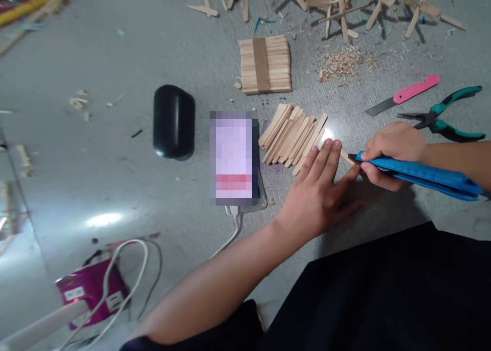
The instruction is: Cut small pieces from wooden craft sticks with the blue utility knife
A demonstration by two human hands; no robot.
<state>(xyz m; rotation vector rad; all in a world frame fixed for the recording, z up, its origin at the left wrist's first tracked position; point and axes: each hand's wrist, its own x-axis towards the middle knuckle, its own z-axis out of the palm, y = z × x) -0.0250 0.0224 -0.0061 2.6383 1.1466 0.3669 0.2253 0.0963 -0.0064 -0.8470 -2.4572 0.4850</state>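
Observation:
My right hand (395, 154) is closed around a blue utility knife (425, 174), its dark tip pointing left. That tip meets a single wooden craft stick (346, 156) lying on the surface. My left hand (322, 187) lies flat with fingers stretched out, its index fingertip close to the tip and the stick. Part of this stick is hidden by my fingers. Just beyond the left fingertips, a loose row of craft sticks (293, 136) lies slanted side by side.
A banded bundle of sticks (280, 64), wood shavings (341, 64) and crossed stick pieces (343, 8) lie farther back. Pliers (435, 118) and a pink-handled blade (416, 90) are at right. Left are a phone (233, 156), a black case (174, 122) and a purple power strip (92, 294).

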